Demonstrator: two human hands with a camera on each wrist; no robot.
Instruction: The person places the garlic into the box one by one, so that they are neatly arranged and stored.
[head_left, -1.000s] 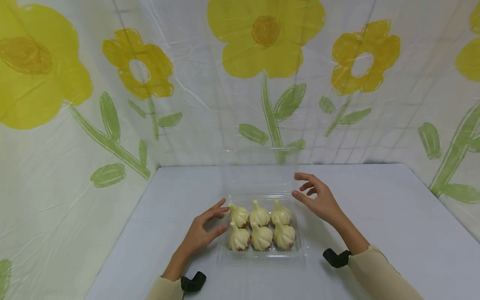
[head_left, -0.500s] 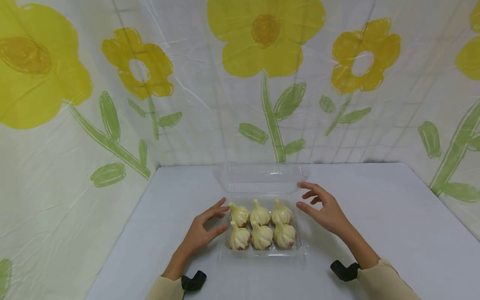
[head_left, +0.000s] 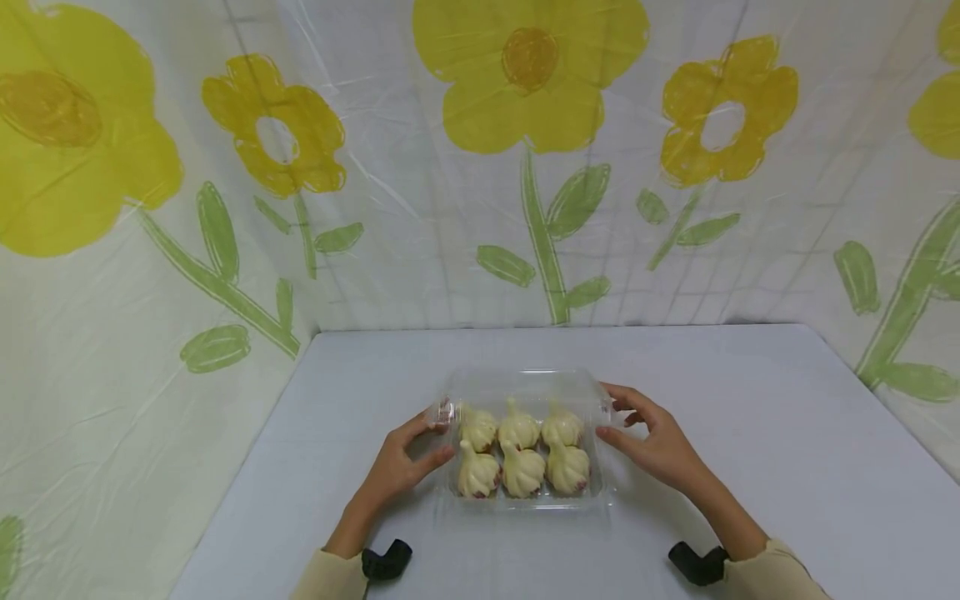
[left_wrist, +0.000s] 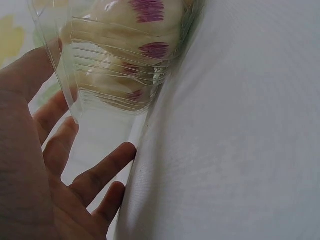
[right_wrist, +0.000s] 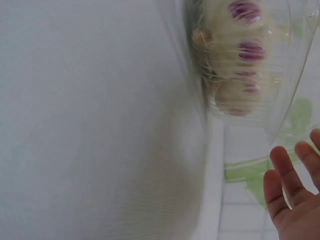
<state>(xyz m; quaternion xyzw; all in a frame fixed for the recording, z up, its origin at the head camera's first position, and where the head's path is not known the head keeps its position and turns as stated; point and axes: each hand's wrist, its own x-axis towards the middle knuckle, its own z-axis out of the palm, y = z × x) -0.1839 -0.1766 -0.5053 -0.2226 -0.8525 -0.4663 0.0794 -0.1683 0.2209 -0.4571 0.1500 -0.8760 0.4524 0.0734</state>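
A clear plastic clamshell container (head_left: 528, 507) stands on the table with several pale garlic bulbs (head_left: 523, 473) in two rows. Purple marks show on the garlic bulbs (left_wrist: 147, 10) in the left wrist view. Its clear lid (head_left: 517, 381) hangs tilted over the back row. My left hand (head_left: 402, 460) is at the container's left side, fingers spread and loosely bent; the lid's left end overlaps its fingertips. Beside the right end is my right hand (head_left: 654, 437), fingers loosely bent; whether they touch the lid cannot be told. The right wrist view shows some fingertips (right_wrist: 282, 160) apart from the plastic.
A white table (head_left: 750, 467) bears the container. Behind it hangs a pale curtain (head_left: 405, 250) printed with yellow flowers. A black curved piece (head_left: 386, 562) sits at the left wrist and another black piece (head_left: 699, 564) at the right wrist.
The lid has swung from upright behind the container forward and down over the garlic bulbs. My right hand moved down and slightly right; the left hand stayed nearly still.
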